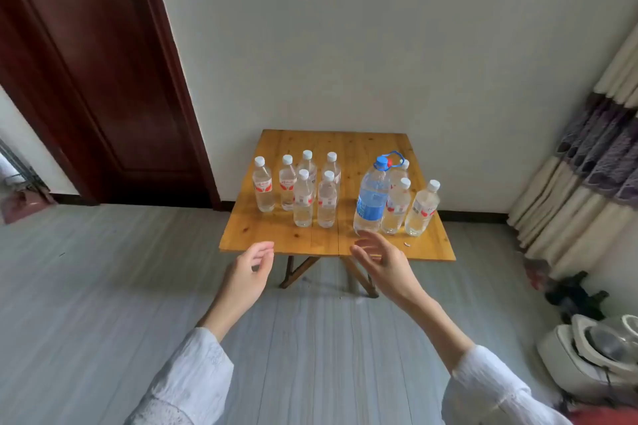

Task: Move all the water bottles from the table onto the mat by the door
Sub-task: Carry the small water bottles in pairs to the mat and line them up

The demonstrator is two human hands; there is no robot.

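Observation:
Several clear water bottles with white caps and red labels stand upright on a small wooden table (272, 235); one group (303, 198) stands on its left half. On the right half a larger bottle with a blue cap and blue label (371, 200) stands beside a few small ones (422, 209). My left hand (250, 272) hovers at the table's front edge with curled, parted fingers, holding nothing. My right hand (379, 262) is open just in front of the big blue bottle, not touching it. No mat is visible.
A dark red door (89, 72) stands at the left, against a white wall. Grey plank floor (103, 286) stretches before the table. A striped curtain (587, 162) hangs at the right, with a white appliance (593, 355) and dark items on the floor below.

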